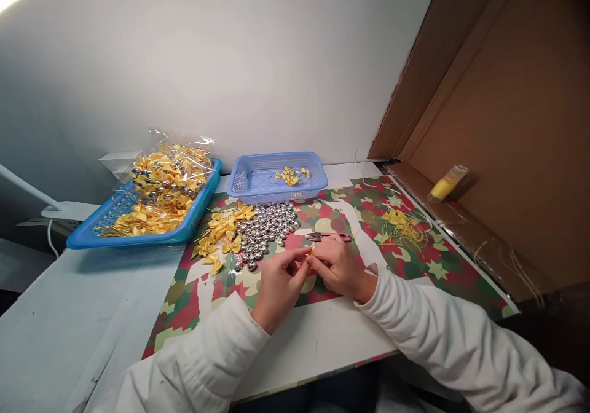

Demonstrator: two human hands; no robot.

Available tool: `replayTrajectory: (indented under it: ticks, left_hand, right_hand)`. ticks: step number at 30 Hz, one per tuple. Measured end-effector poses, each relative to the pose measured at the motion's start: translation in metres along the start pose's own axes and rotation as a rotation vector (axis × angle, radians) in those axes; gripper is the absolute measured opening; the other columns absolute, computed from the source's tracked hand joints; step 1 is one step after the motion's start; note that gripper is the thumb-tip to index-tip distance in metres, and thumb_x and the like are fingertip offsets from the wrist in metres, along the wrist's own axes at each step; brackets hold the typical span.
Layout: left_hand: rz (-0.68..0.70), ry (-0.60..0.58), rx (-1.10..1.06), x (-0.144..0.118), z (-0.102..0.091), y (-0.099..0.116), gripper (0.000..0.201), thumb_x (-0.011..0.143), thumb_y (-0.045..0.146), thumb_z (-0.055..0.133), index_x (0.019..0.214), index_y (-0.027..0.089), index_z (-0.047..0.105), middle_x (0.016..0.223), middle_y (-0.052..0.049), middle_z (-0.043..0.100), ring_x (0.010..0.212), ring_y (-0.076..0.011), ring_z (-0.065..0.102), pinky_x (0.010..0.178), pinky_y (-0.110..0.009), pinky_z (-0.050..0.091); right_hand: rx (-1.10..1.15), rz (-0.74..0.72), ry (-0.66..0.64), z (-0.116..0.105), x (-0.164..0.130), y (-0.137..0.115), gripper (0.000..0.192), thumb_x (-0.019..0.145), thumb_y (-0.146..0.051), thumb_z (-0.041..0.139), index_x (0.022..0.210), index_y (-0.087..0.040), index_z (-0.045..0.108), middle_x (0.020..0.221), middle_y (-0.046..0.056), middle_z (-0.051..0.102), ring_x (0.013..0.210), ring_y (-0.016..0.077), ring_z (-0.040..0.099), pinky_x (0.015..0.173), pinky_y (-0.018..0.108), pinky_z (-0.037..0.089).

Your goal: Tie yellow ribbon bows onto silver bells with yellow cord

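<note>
Fingertips pinched, my left hand (282,283) meets my right hand (337,267) over the patterned sheet. A tiny bit of yellow seems to show where they touch, but the fingers hide what it is. A heap of silver bells (267,228) lies just beyond my left hand. Yellow ribbon bows (225,232) with thin ties are piled to the left of the bells. Right behind my right hand rests a pair of thread snips (318,236), partly covered by the knuckles.
A blue basket (196,232) at left holds many bows and a clear bag (179,161) of bows with bells. Some bows lie in a lighter blue basket (239,185) by the wall. Yellow ties (405,228) lie right, near a yellow spool (447,182) and cardboard wall (498,124).
</note>
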State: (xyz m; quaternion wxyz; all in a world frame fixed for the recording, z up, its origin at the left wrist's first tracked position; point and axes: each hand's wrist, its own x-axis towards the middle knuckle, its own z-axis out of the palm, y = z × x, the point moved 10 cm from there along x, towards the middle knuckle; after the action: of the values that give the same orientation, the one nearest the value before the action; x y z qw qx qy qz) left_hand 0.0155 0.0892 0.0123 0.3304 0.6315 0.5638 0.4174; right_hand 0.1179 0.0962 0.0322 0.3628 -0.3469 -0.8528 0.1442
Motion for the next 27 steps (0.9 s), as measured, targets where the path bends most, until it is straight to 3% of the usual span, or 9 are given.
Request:
replayTrajectory:
  ticks: [6,10,13,20,23,25,27]
  left_hand:
    - [0.022,-0.073,-0.008,-0.001,0.007,0.008,0.028,0.079,0.029,0.056,0.093,0.014,0.075,0.056,-0.001,0.062,0.048,-0.0101,0.044,0.046,-0.021,0.034]
    - [-0.025,-0.139,-0.018,-0.001,0.015,0.0,0.029,0.08,0.027,0.054,0.092,0.013,0.076,0.061,-0.002,0.067,0.051,-0.012,0.051,0.048,-0.021,0.038]
    - [-0.073,-0.118,0.0,0.002,0.013,-0.009,0.025,0.075,0.021,0.056,0.087,0.012,0.076,0.066,-0.004,0.071,0.057,-0.0144,0.058,0.052,-0.022,0.042]
    - [-0.178,-0.083,-0.128,0.003,0.009,-0.022,0.028,0.077,0.033,0.061,0.091,0.012,0.073,0.067,-0.007,0.074,0.056,-0.0175,0.064,0.047,-0.023,0.044]
    - [-0.192,-0.098,-0.113,0.003,0.01,-0.023,0.029,0.077,0.035,0.061,0.091,0.012,0.072,0.066,-0.007,0.074,0.056,-0.0182,0.065,0.045,-0.023,0.044]
    - [-0.185,-0.095,-0.115,0.003,0.01,-0.023,0.028,0.078,0.035,0.061,0.091,0.013,0.072,0.067,-0.007,0.074,0.058,-0.0187,0.066,0.047,-0.023,0.046]
    - [-0.181,-0.089,-0.102,0.004,0.01,-0.023,0.027,0.078,0.034,0.061,0.09,0.013,0.072,0.068,-0.007,0.074,0.06,-0.0194,0.068,0.049,-0.024,0.047]
  right_hand:
    - [0.059,-0.134,0.08,-0.006,-0.003,-0.011,0.037,0.093,-0.019,0.037,0.056,-0.019,0.038,0.051,-0.003,0.042,0.054,0.0123,0.035,0.06,0.028,0.03]
    - [0.018,-0.193,0.098,-0.006,-0.004,-0.017,0.037,0.092,-0.017,0.036,0.055,-0.02,0.034,0.05,-0.003,0.038,0.052,0.0126,0.031,0.057,0.028,0.028]
    - [-0.005,-0.247,0.09,-0.004,-0.005,-0.025,0.036,0.091,-0.017,0.036,0.055,-0.02,0.034,0.05,-0.003,0.039,0.053,0.0126,0.032,0.057,0.029,0.029]
    - [0.119,-0.109,0.253,-0.031,-0.004,-0.012,0.04,0.089,-0.017,0.04,0.049,-0.02,0.032,0.046,-0.005,0.033,0.048,0.0109,0.032,0.055,0.028,0.032]
    - [0.073,-0.143,0.293,-0.046,-0.004,-0.016,0.036,0.089,-0.017,0.042,0.053,-0.019,0.048,0.048,-0.002,0.046,0.051,0.0121,0.042,0.058,0.03,0.036]
    - [0.018,-0.165,0.336,-0.057,-0.003,-0.02,0.025,0.089,-0.017,0.044,0.073,-0.018,0.064,0.062,0.003,0.063,0.062,0.0155,0.053,0.064,0.033,0.039]
    - [0.043,-0.091,0.385,-0.069,-0.003,-0.014,0.022,0.09,-0.018,0.046,0.093,-0.018,0.067,0.079,0.006,0.07,0.075,0.0185,0.06,0.071,0.035,0.043]
